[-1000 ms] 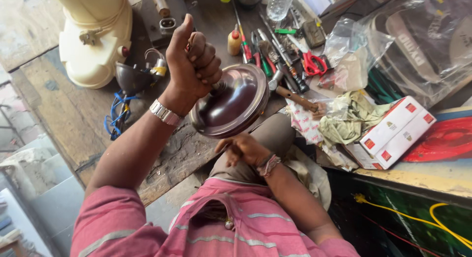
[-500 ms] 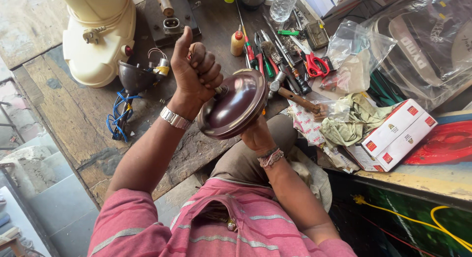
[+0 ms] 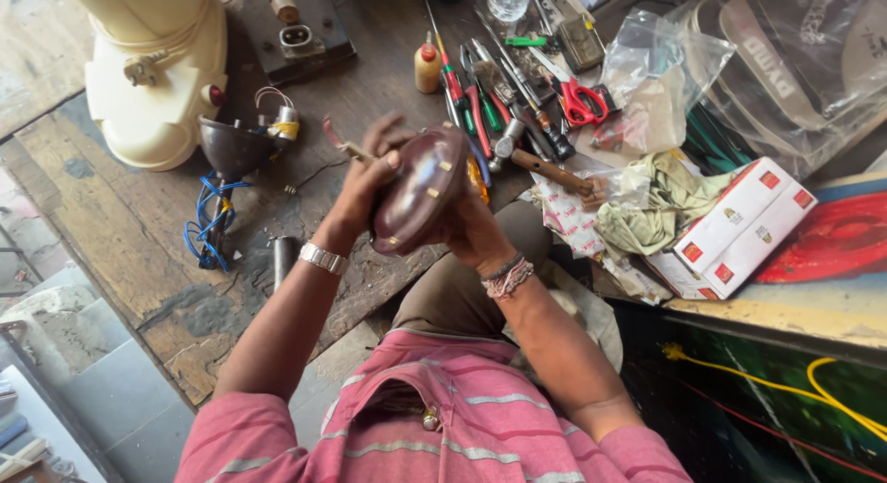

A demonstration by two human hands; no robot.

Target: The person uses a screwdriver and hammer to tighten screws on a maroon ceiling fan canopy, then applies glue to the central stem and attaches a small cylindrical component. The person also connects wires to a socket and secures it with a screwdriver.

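Head view, frame centre: brown dome-shaped cover (image 3: 420,201) held tilted above the wooden surface (image 3: 120,234). Left hand (image 3: 365,183) closed on the cover's left rim, thin tool (image 3: 342,143) pinched in the fingers. Right hand (image 3: 476,226) gripping the cover's lower right side from behind. Upper left: cream appliance body (image 3: 152,72). Upper centre: red scissors (image 3: 580,100), hammer (image 3: 540,164).

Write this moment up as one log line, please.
left hand: grips brown dome cover | right hand: supports it underneath | below: wooden workbench
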